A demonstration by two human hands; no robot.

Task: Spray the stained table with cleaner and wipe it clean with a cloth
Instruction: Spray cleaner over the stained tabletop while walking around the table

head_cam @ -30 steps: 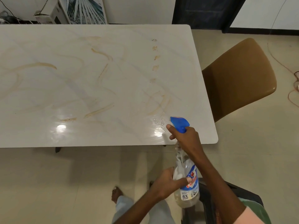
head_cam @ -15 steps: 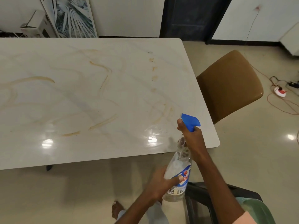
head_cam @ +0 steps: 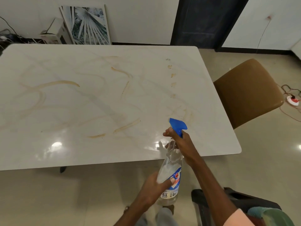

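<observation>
- Spray bottle (head_cam: 171, 173): clear body, blue trigger head (head_cam: 177, 126), tilting over the near edge of the table.
- Right hand (head_cam: 180, 142): gripping the bottle's neck under the trigger.
- Left hand (head_cam: 154, 186): holding the bottle's lower body, thumb lying across the label.
- Table (head_cam: 48, 152): white marble-look top, glossy, showing brown streaks (head_cam: 127, 126).
- Brown chair (head_cam: 247, 92): standing at the table's right end.
- Framed leaf picture (head_cam: 88, 25): leaning on the far wall.

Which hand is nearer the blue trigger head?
Right. The right hand grips the neck just under the blue trigger head; the left hand holds the spray bottle low, by its label.
</observation>
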